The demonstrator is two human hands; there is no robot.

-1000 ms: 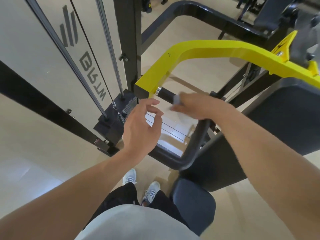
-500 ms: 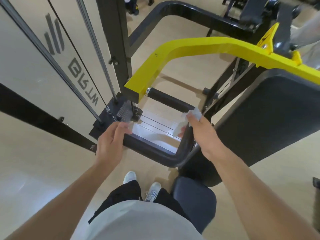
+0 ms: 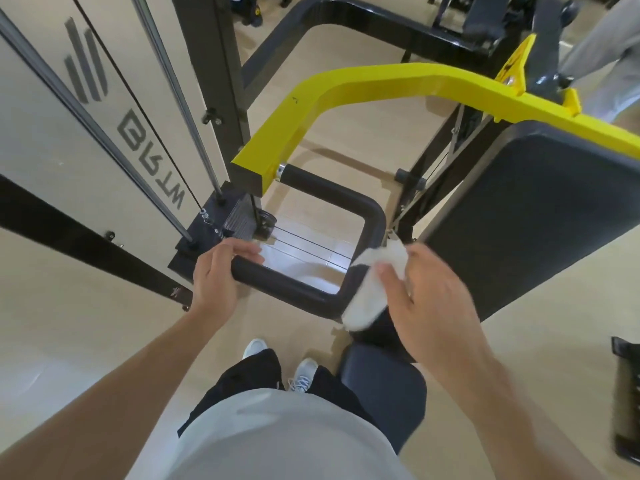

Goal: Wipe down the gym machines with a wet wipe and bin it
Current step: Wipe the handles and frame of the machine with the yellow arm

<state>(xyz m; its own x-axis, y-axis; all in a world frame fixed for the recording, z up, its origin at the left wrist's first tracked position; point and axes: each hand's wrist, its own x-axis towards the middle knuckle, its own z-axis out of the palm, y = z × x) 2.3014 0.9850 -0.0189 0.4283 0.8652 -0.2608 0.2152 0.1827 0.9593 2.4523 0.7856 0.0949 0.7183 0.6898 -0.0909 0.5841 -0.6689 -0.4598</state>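
Two hands work the black foam handle (image 3: pixel 311 296) at the frame's centre. The left hand (image 3: pixel 216 273), left of centre, curls its fingers over the handle's free end and grips it. The right hand (image 3: pixel 429 292), right of centre, holds the white wet wipe (image 3: pixel 370 289) pressed against the handle's right-hand leg, near the lower corner; whether the fingers curl round the bar I cannot tell. That leg's long axis runs up the frame toward the bend below the yellow arm (image 3: pixel 346 98). The unwiped bar likely lies leftward from the wipe, toward the left hand, so the right hand is the one to sweep it.
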